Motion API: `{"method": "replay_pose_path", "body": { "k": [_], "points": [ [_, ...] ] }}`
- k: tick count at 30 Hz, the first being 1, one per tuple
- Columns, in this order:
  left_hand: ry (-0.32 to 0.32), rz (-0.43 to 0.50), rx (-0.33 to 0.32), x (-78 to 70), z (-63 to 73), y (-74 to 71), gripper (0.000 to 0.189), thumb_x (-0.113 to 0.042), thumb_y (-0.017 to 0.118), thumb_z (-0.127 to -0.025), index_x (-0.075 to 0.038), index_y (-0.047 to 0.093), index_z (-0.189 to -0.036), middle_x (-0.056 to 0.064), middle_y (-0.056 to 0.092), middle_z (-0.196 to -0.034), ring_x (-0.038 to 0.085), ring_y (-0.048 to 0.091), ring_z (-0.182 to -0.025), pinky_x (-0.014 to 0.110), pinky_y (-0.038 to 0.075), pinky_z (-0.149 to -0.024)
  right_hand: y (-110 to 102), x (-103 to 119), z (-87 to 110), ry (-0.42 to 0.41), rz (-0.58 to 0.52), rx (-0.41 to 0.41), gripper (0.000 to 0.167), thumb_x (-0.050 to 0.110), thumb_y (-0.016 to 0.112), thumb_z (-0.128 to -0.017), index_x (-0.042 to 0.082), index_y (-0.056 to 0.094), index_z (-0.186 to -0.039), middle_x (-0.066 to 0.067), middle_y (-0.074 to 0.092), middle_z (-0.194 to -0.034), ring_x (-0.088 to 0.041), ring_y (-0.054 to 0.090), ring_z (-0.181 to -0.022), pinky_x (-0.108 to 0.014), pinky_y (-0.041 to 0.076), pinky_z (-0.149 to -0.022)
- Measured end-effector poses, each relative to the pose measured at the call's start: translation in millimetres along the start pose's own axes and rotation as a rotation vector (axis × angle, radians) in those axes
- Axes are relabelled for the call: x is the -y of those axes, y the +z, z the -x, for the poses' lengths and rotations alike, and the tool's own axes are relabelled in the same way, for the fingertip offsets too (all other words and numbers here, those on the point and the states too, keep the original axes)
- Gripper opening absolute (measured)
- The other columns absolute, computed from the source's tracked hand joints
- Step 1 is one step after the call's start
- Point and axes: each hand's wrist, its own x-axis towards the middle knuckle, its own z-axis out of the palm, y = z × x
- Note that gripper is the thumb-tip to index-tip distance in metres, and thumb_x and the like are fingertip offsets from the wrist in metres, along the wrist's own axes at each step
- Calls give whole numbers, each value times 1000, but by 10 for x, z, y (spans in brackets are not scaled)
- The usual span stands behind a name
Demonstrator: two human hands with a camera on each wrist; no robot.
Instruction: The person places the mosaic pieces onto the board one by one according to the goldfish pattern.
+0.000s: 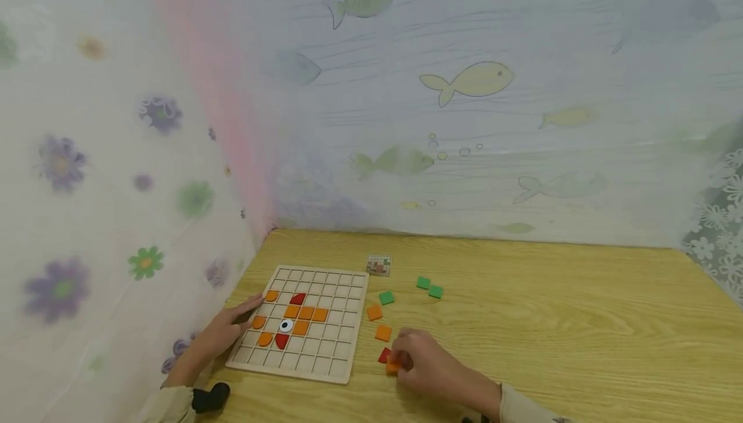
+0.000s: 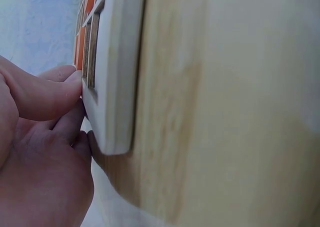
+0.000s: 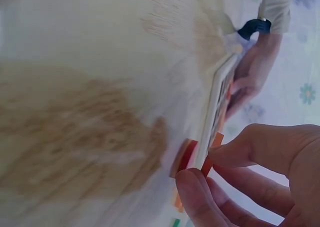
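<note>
Orange tile in pinching right hand off grid board's right edge, relaxed left hand against left, tile's axis unclear.

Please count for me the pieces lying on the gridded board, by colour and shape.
Orange squares: 4
Orange discs: 3
Red rounded pieces: 2
White eye piece: 1
Total on the gridded board: 10
</note>
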Motion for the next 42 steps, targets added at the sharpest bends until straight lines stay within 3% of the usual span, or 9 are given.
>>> {"method": "replay_pose_path", "body": {
  "k": [11, 20, 42],
  "points": [
    [-20, 20, 16, 23, -26, 0, 56, 5, 47, -91, -1, 35, -145, 21, 23, -151, 43, 14, -139, 60, 14, -108, -3, 51, -203, -10, -8, -35, 16, -6, 65, -74, 7, 71, -80, 5, 54, -77, 0, 49, -64, -17, 45, -56],
    [-9, 22, 8, -8, 0, -7, 54, 3, 48, -92, 0, 36, -144, 21, 24, -151, 43, 15, -138, 58, 16, -107, 80, 135, -422, -74, 4, -62, 18, -7, 62, -72, 6, 72, -80, 1, 62, -77, -4, 53, -67, -17, 45, -59],
    [-10, 35, 26, 27, -20, -10, 55, 4, 46, -91, -1, 35, -145, 19, 23, -152, 41, 13, -140, 58, 13, -108, 325, 246, -952, -40, 32, -60, 10, 0, 70, -72, 6, 72, -80, 3, 61, -76, -3, 50, -67, -15, 43, -59]
  ]
}}
